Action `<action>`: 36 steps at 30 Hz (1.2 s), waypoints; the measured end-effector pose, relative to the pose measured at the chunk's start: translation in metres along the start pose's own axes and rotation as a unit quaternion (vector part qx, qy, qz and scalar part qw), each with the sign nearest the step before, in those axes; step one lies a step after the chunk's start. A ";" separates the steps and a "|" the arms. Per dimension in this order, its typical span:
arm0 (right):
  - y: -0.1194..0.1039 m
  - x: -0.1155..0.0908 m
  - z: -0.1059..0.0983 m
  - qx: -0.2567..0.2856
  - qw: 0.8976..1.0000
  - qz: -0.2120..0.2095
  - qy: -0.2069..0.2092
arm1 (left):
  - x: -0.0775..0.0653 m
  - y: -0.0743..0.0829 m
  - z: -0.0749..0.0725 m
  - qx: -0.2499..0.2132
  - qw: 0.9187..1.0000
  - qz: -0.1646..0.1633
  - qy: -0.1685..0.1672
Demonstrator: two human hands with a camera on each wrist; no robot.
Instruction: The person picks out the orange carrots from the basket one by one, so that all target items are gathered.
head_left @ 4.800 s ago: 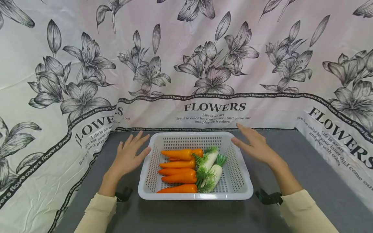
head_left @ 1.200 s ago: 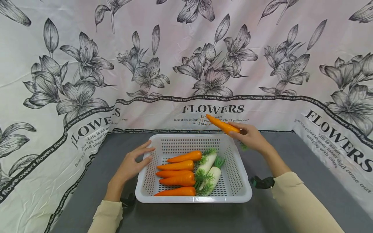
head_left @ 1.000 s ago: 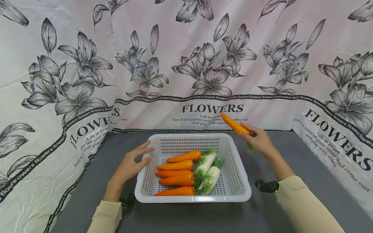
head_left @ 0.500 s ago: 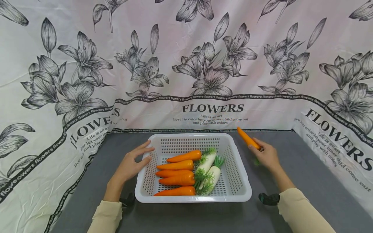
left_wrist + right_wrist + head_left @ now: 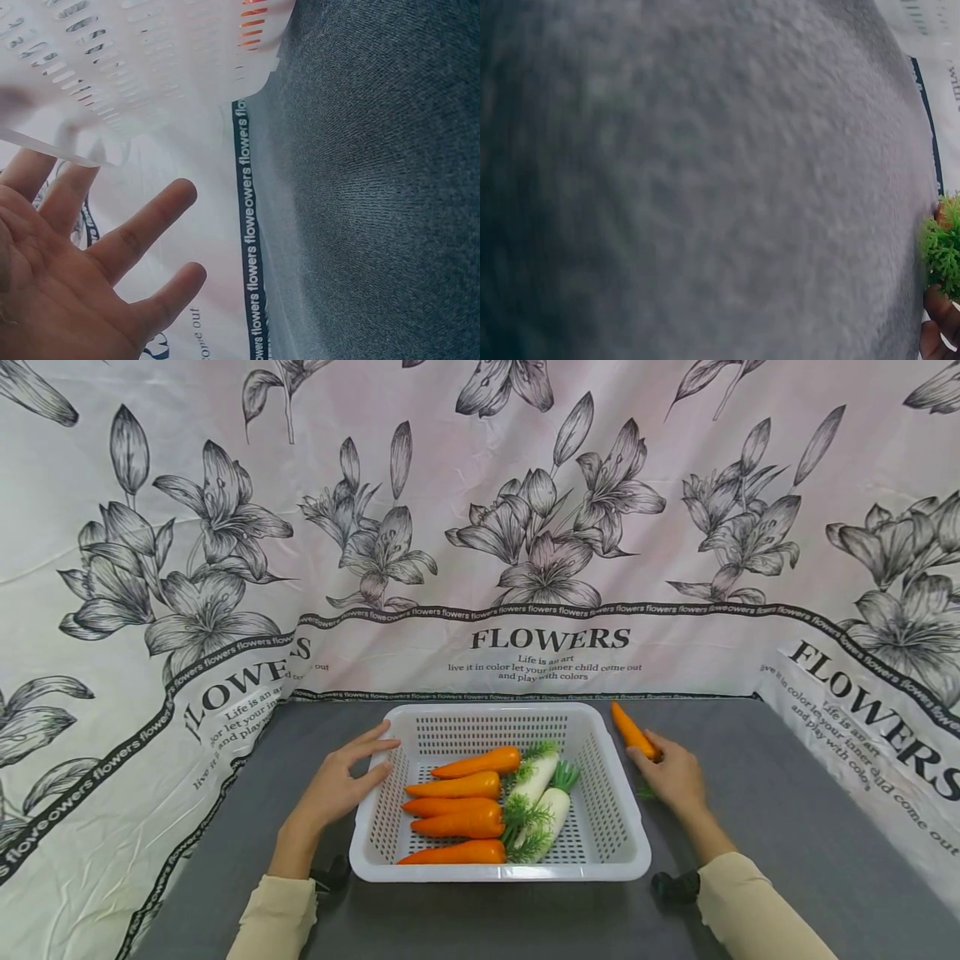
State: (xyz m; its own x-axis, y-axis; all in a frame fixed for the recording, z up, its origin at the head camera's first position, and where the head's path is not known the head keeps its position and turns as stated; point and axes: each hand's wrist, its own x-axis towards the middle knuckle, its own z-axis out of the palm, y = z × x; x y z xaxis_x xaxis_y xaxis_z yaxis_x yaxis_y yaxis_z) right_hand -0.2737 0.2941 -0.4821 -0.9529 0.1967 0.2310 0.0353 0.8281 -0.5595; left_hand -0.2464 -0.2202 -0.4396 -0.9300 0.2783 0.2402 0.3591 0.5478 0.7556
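My right hand [image 5: 675, 777] grips an orange carrot [image 5: 632, 732] just outside the basket's right wall, low over the table; its tip points away from me. In the right wrist view the carrot's green leaves [image 5: 946, 244] show at the right edge, beside my fingers. My left hand [image 5: 337, 785] rests on the left rim of the white basket [image 5: 498, 872], fingers fairly straight; the left wrist view shows two fingers over the rim and others spread. Inside the basket lie several carrots [image 5: 453, 786] on the left and two white radishes [image 5: 551, 818] on the right.
The grey table [image 5: 780, 793] extends on both sides of the basket. A flower-printed curtain [image 5: 540, 560] stands along the back and both sides. Dark wrist straps [image 5: 675, 887] sit under the forearms.
A carrot from the back of the basket has been lifted out by my right hand, carried rightward over the rim and lowered to the table's right side. The left hand came onto the rim.
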 end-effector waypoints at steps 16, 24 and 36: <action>-0.007 -0.001 0.005 0.005 0.999 0.040 0.005 | -0.001 0.004 0.000 0.001 1.000 -0.006 0.000; -0.007 -0.001 0.005 -0.001 0.999 0.034 0.019 | -0.001 0.003 -0.001 -0.001 1.000 -0.001 -0.001; -0.010 -0.002 0.002 -0.004 0.999 0.041 0.012 | -0.001 0.002 0.000 -0.009 1.000 -0.007 -0.006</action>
State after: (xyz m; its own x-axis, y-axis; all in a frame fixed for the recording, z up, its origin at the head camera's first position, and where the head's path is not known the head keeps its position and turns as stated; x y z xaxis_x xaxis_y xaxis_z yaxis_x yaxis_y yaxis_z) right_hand -0.2724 0.2846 -0.4782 -0.9395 0.2755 0.2035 0.1150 0.8136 -0.5700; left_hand -0.2451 -0.2193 -0.4385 -0.9337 0.2799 0.2232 0.3451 0.5372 0.7696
